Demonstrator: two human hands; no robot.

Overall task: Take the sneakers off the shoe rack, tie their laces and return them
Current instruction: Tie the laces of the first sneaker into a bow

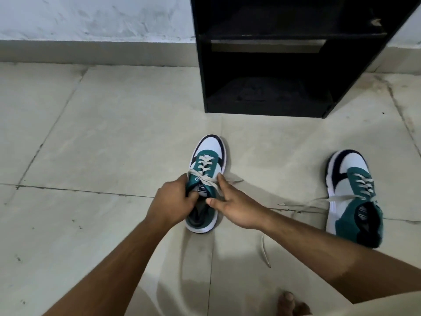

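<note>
Two green, white and navy sneakers stand on the tiled floor in front of a black shoe rack (pixel 268 111). The near sneaker (pixel 209 153) is at the centre, toe pointing to the rack. My left hand (pixel 169 202) grips its tongue and collar at the left side. My right hand (pixel 232 205) rests on the right side with fingers pinching the crossed beige laces (pixel 206 179). The second sneaker (pixel 354 197) lies to the right, untouched, its loose laces (pixel 312 201) trailing left over the floor.
The rack stands against a white wall (pixel 91 17) with a grey skirting; a dark shape sits on its bottom shelf (pixel 262 92). A loose lace end (pixel 265 252) lies on the floor under my right forearm. My foot (pixel 288 303) shows at the bottom edge.
</note>
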